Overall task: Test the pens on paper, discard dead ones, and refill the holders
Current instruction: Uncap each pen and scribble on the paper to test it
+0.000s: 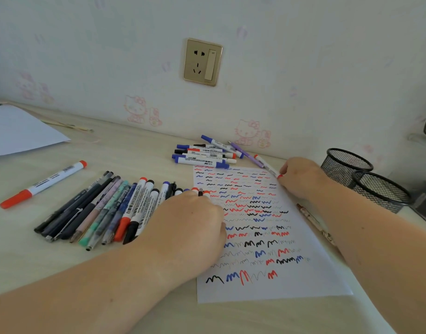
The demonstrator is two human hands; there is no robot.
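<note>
A white test sheet (274, 283) covered in red, blue and black squiggles lies in front of me. My right hand (301, 177) rests at its top right corner, closed on a red-tipped white marker (267, 166). My left hand (190, 220) lies fingers-down on the right end of a row of several pens and markers (98, 210) at the sheet's left edge; what it grips is hidden. A second pile of markers (204, 155) sits by the wall above the sheet. Two black mesh holders (347, 165) (380, 191) stand at the right, nothing visible inside.
A lone red-capped marker (43, 184) lies at the left. Blank paper (16, 131) sits at the far left with a thin stick behind it. A brown pen (313, 220) lies along the sheet's right edge. A wall socket (202, 61) is above the desk.
</note>
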